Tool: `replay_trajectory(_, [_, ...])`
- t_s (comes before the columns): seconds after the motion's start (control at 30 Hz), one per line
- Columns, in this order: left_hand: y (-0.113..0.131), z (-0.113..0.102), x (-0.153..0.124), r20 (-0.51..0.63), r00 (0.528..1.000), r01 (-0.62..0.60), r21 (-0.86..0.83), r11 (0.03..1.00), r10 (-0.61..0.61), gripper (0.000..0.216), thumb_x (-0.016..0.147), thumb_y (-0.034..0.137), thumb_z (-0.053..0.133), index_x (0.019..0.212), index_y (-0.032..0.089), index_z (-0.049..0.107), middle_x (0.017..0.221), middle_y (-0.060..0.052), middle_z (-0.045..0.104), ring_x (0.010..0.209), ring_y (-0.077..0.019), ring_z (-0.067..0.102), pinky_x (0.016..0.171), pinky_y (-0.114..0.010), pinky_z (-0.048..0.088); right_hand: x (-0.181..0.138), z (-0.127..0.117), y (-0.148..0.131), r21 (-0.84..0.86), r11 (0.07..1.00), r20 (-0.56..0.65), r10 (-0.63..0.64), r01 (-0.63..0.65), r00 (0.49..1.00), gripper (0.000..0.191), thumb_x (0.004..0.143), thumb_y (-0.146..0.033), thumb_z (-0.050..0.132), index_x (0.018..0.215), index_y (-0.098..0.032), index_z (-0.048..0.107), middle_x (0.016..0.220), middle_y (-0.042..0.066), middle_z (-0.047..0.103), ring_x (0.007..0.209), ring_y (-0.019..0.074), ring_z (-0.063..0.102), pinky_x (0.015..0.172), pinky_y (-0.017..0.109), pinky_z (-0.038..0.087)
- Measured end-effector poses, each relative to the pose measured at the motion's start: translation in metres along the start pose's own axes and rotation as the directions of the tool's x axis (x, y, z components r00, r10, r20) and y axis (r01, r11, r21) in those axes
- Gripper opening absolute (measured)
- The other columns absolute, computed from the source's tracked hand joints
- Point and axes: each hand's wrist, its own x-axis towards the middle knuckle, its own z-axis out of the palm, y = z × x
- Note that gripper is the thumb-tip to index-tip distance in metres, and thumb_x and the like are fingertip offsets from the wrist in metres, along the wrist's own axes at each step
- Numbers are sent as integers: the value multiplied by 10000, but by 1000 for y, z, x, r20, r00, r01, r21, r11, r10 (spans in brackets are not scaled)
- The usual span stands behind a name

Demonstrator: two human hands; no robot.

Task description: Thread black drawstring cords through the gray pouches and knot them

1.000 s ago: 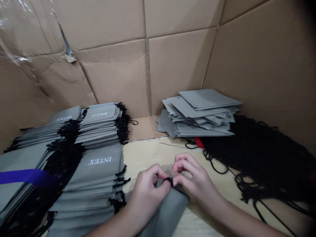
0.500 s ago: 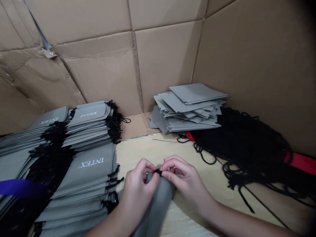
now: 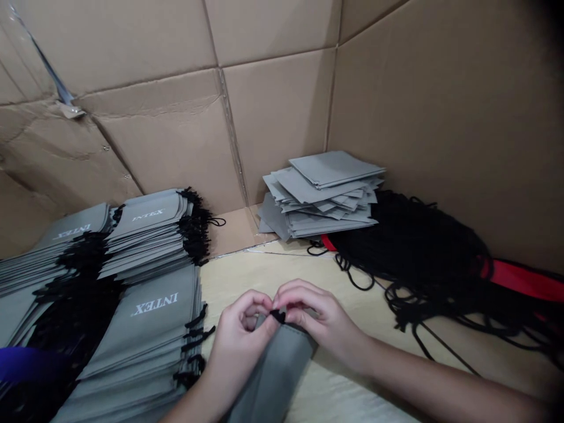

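Observation:
A grey drawstring pouch point(image 3: 275, 373) lies in front of me, its stitched top edge pointing away. At its upper corner, a short bunch of black cord point(image 3: 277, 316) sits between my fingertips. My left hand point(image 3: 240, 332) pinches the cord and the pouch's corner from the left, thumb on top. From the right, my right hand point(image 3: 315, 314) pinches the same cord with thumb and forefinger, its fingers almost touching those of the left. The cord's exact shape, knotted or looped, is partly hidden by the fingertips.
Stacks of grey pouches marked INTEX point(image 3: 156, 302) with black cord ends stand at left, beside a blue strap point(image 3: 26, 364). Loose grey pouches point(image 3: 326, 176) are piled at the back. A heap of black cords point(image 3: 423, 235) with a red band point(image 3: 524, 279) lies right. Cardboard walls point(image 3: 273, 106) enclose the table.
The view has shifted slightly, so the background sits further left. My right fingers have moved closer to the left ones over the black cord. Both hands keep their pinch at the pouch's corner.

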Motion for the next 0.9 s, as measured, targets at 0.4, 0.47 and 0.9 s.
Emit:
replay_trajectory(0.4, [6,4,-3,100,995,9,159,987,-25,56,731,174,567,784,154,572,730,1,588,637,-101,528,565,-187,374,4,-6,11,304,904,234,235,-301,943,50,737,-155,611,756,-173,568,771,-10,532,739,138,497,643,240,371])
replay_trajectory(0.47, [8,5,-4,113,993,-7,184,983,-14,55,744,168,548,794,161,570,741,3,579,663,-107,529,589,-191,381,4,-5,11,354,872,264,253,-338,931,74,735,-189,625,746,-167,555,753,-14,518,726,135,485,644,239,360])
replay_trajectory(0.9, [10,8,-10,101,995,-28,171,985,11,40,787,218,508,807,183,500,770,-4,553,699,-123,524,613,-201,390,-3,3,0,383,881,109,256,-279,960,96,821,-264,570,784,-176,572,701,-19,525,658,121,489,613,234,382])
